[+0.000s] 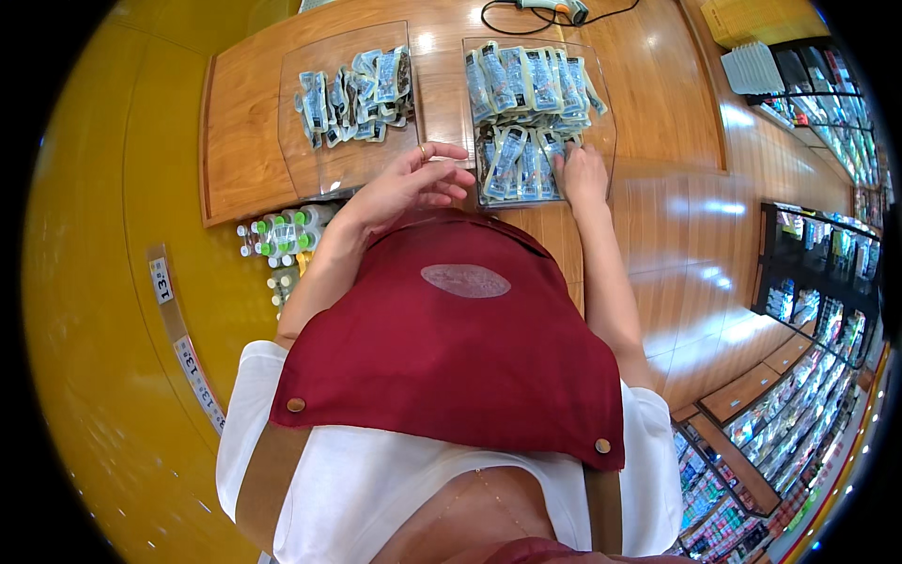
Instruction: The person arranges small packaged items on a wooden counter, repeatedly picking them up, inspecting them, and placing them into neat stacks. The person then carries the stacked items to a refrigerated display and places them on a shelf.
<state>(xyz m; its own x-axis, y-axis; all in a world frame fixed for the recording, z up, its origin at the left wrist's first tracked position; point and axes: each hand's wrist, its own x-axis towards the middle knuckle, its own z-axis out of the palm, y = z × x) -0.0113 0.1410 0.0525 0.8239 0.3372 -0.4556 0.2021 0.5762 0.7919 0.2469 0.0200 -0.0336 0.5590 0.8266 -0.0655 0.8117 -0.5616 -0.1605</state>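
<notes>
Two transparent plastic trays lie on the wooden counter before me. In the right tray (607, 141), blue-and-white sealed snack packets (539, 79) lie in two rows, the far one piled higher. My right hand (583, 175) reaches into its near right corner, fingers down among the near-row packets (509, 161); whether they grip one is hidden. The left tray (299, 166) holds a looser heap of similar packets (356, 95), some turned to show dark contents. My left hand (430, 176) hovers between the trays' near edges, palm turned inward, fingers apart, with nothing in it.
A handheld barcode scanner (564, 8) with a black cable lies at the counter's far side. Below the counter's left edge stand bottles with green and white caps (285, 233). Stocked shelves (810, 268) line the right, beyond the wood-look floor (655, 247). A yellow surface (84, 247) fills the left.
</notes>
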